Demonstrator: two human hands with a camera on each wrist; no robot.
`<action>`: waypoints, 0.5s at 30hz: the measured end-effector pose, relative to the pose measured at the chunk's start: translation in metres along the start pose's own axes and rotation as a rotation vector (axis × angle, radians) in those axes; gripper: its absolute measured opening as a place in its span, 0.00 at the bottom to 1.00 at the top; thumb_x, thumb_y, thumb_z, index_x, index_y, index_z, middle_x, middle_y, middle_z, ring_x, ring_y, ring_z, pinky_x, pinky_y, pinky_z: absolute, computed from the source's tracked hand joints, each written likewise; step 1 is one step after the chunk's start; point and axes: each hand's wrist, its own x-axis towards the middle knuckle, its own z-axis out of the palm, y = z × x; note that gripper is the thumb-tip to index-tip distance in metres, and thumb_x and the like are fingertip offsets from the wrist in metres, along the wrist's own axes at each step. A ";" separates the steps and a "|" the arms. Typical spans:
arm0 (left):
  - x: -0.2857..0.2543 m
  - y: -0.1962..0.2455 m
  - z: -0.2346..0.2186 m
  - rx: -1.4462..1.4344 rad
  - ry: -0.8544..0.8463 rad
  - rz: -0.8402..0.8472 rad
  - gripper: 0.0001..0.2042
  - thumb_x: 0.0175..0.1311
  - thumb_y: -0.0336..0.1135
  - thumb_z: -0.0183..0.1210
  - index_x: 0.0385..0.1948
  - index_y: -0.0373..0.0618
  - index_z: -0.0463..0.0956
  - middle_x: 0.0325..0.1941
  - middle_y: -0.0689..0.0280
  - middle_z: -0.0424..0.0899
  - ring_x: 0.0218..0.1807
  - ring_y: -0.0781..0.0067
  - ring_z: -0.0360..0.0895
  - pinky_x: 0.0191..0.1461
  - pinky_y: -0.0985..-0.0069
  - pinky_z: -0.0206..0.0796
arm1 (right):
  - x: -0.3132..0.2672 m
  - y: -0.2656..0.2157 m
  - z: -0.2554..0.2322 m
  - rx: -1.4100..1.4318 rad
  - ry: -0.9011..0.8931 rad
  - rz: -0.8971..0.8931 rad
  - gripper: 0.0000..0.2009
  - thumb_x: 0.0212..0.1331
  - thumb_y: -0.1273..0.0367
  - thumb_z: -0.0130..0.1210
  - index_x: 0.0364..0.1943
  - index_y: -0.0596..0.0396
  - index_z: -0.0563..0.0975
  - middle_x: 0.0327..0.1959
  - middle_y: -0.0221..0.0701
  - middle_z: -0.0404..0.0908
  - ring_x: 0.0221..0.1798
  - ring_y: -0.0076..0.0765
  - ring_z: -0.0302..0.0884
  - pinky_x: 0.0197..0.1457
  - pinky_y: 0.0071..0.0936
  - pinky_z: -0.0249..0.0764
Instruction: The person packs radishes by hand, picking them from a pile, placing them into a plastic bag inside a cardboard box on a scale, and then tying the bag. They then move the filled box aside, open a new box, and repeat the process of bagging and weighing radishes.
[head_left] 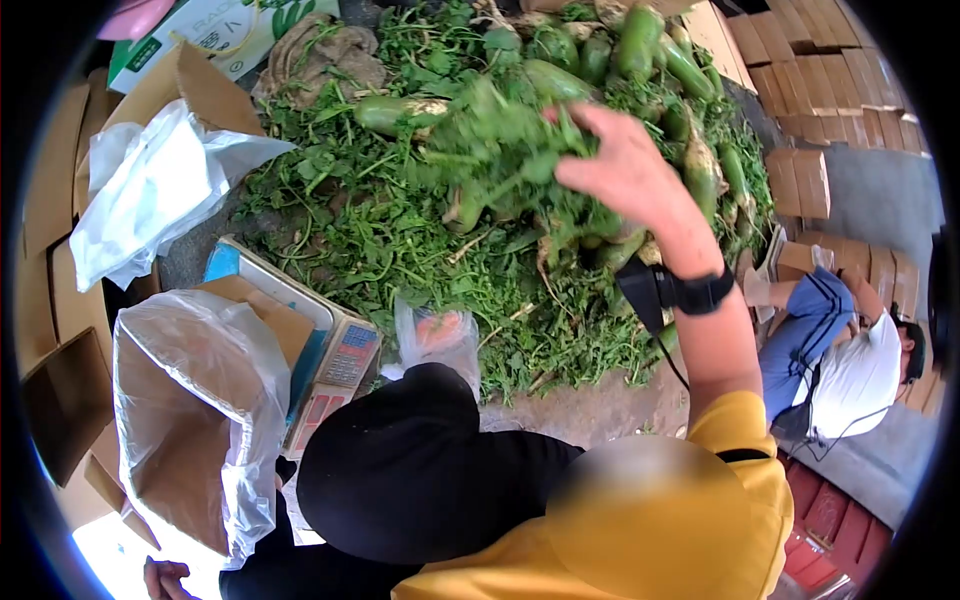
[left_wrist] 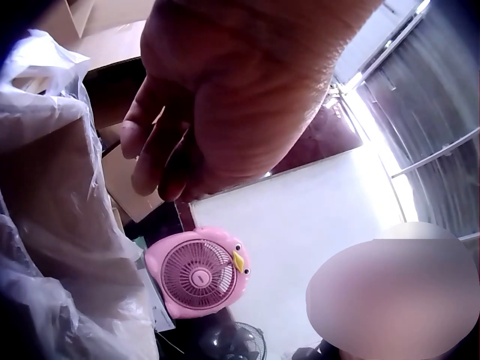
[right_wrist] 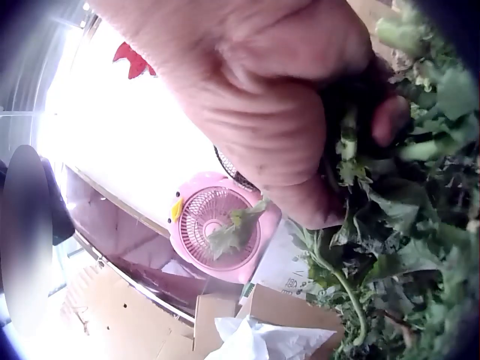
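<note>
In the head view the right hand (head_left: pixel 630 165) is over the leafy heap (head_left: pixel 400 250), its fingers about a bunch of green leaves (head_left: pixel 500 145) blurred by motion. The right wrist view shows that hand (right_wrist: pixel 262 97) from close by, fingers curled round green stems (right_wrist: pixel 349 139). Long green radishes (head_left: pixel 640 42) lie behind and to the right of it. At the lower left edge of the head view is the left hand (head_left: pixel 168 578); in the left wrist view this hand (left_wrist: pixel 225 97) hangs with fingers loosely bent, holding nothing, beside a plastic-lined box (left_wrist: pixel 60 195).
A lined carton (head_left: pixel 180 450) and a scale (head_left: pixel 335 370) stand at the left, with a plastic bag (head_left: pixel 440 340) near the scale. Stacked cartons (head_left: pixel 830 80) and a seated person (head_left: pixel 850 370) are at the right. A pink fan (left_wrist: pixel 199 274) shows in the left wrist view.
</note>
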 end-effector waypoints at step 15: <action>-0.009 -0.087 -0.012 -0.299 -0.064 -0.012 0.11 0.68 0.29 0.45 0.46 0.39 0.74 0.33 0.65 0.75 0.33 0.80 0.69 0.37 0.83 0.64 | -0.233 0.137 0.116 -0.411 -0.365 0.424 0.23 0.38 0.61 0.62 0.44 0.48 0.75 0.34 0.43 0.75 0.40 0.51 0.75 0.41 0.41 0.73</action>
